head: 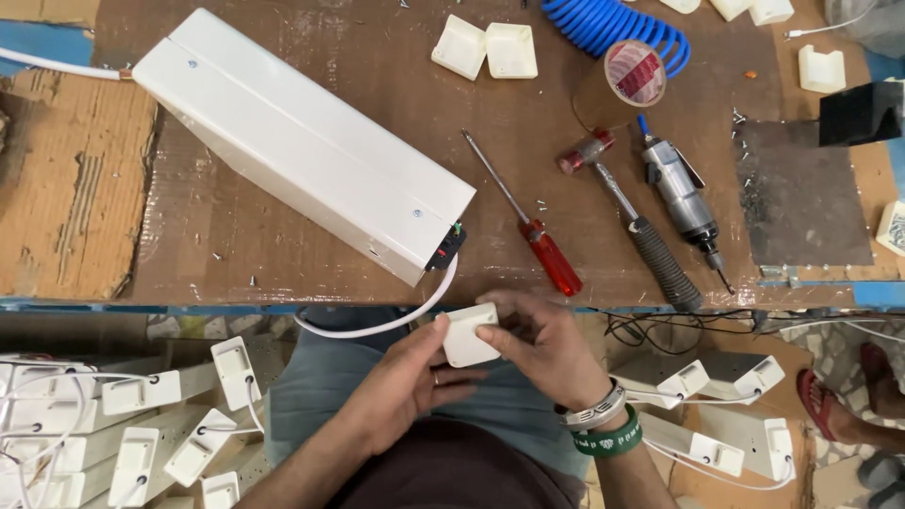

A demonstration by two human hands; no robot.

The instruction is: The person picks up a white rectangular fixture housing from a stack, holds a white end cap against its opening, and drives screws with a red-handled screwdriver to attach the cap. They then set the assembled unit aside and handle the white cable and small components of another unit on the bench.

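Low in the middle of the frame, both hands are meeting over the person's lap around a small white square plastic end cap (468, 335). The left hand (405, 386) is coming up from the lower left, its thumb and forefinger closing on the cap's left edge; the right hand (542, 344), wearing a metal bracelet and a green band at the wrist, is reaching in from the right, its fingers curling over the cap's top and right edge. So the cap is sitting between the two sets of fingertips, clamped from both sides, with neither hand clearly nearer.

A thin white cable (377, 325) is curving from just left of the cap up toward the black connector end of a long white rectangular metal housing (302, 141), which is lying on the brown wooden workbench (236, 245). Its long axis is running diagonally from the upper left of the frame down toward the centre, so the open connector end is pointing toward the hands, just above and left of the cap.

Right of the housing, a red-handled screwdriver (551, 256), a hammer with a ribbed black grip (632, 217) and a grey pneumatic driver (681, 200) are lying side by side. Farther up, a roll of brown tape (632, 75), a blue coiled air hose (613, 24) and more white caps (485, 49) are resting near the top edge. Finished white housings (141, 443) are stacked at lower left and lower right.
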